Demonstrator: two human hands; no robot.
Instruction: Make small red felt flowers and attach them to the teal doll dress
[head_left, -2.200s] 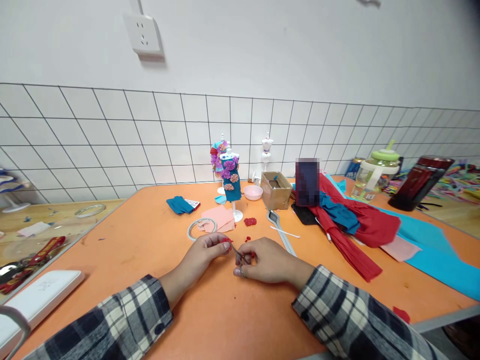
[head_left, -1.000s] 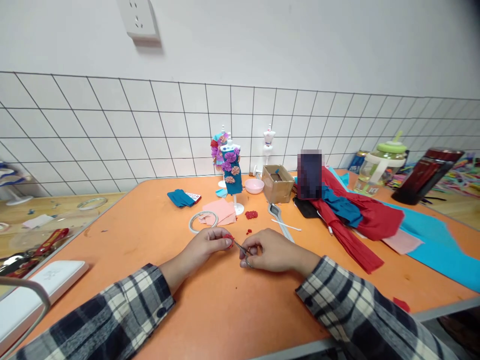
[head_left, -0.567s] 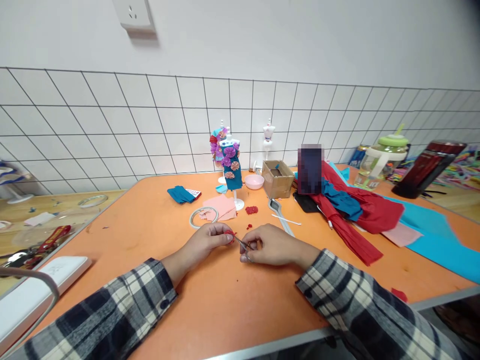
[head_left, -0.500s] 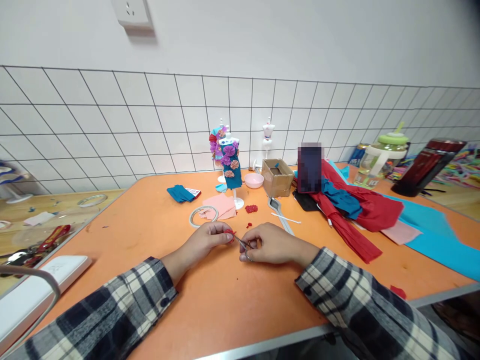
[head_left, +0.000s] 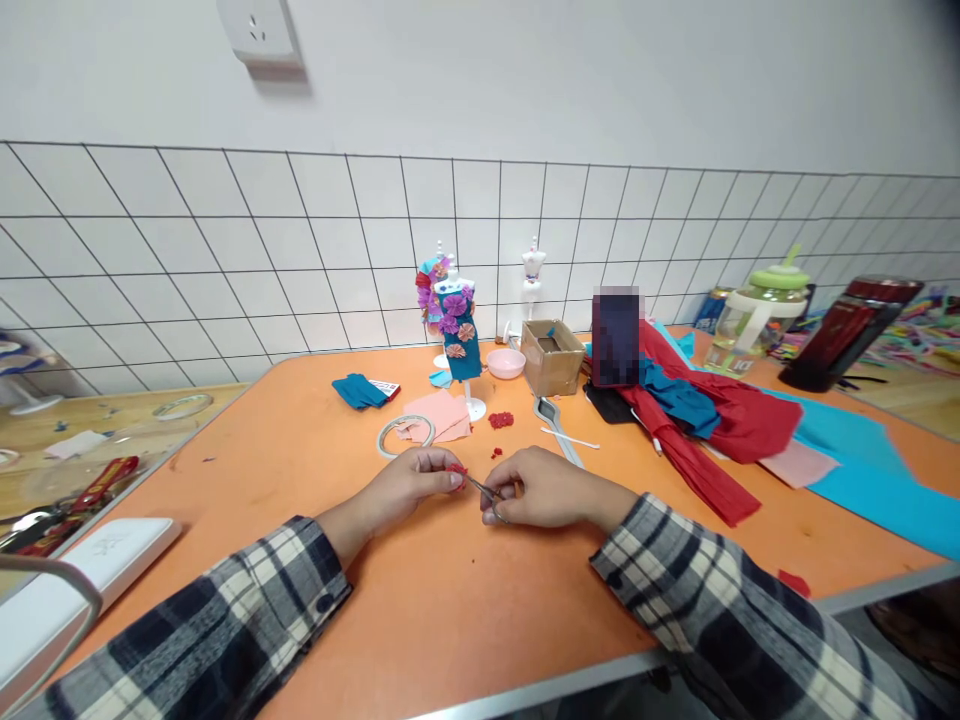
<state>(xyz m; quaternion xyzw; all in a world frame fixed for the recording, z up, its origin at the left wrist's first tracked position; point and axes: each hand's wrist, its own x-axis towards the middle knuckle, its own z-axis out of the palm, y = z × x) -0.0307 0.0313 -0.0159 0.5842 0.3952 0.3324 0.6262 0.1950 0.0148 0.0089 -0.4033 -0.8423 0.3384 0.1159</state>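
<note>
Between the thumb and fingers of my left hand (head_left: 409,487) is a small red piece (head_left: 457,472). My right hand (head_left: 534,487) is closed around the handles of small metal scissors (head_left: 484,489), whose tips touch or nearly touch the red piece. Just beyond my hands lie tiny red scraps (head_left: 497,453) and a small red pile (head_left: 501,420). Behind them stands a mini dress form (head_left: 460,335) in a blue dress with purple and peach flowers. A roll of tape (head_left: 406,436) rests by pink paper (head_left: 439,415).
A pink bowl (head_left: 506,363), a cardboard box (head_left: 553,372) and a phone (head_left: 616,340) stand at the back. Red crepe paper (head_left: 694,460), a green-lidded bottle (head_left: 757,320) and a dark red flask (head_left: 851,335) are on the right. A white power bank (head_left: 112,560) lies at left.
The view has shifted slightly. My left hand with the red piece is a touch further left, and the scissors still point at it. Little else has changed.
</note>
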